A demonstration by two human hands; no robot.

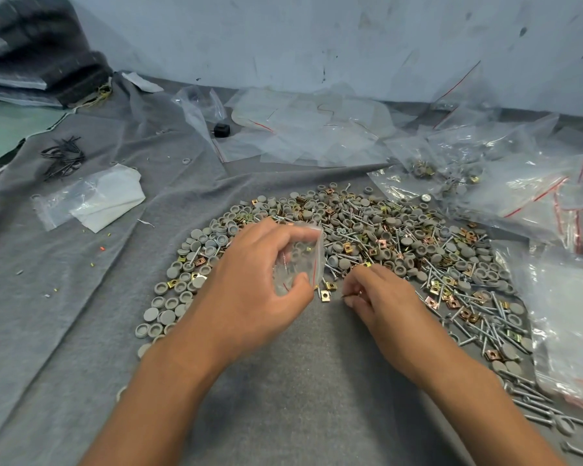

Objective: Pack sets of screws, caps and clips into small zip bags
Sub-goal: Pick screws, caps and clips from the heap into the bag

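Left hand [249, 274] clamped on small zip bag [300, 260], right hand [374, 294] pinching a small clip; risks dropping it beside the bag's narrow mouth.

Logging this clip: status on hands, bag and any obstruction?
Left hand grips small zip bag, held over the pile. Right hand pinches small metal piece at pile's edge. Nothing blocking.

My left hand [249, 284] is raised, fingers and thumb curled round a small clear plastic zip bag with a red seal line [300, 260]; my right hand [381, 297] lies low beside it, fingertips pinched together, perhaps on something small
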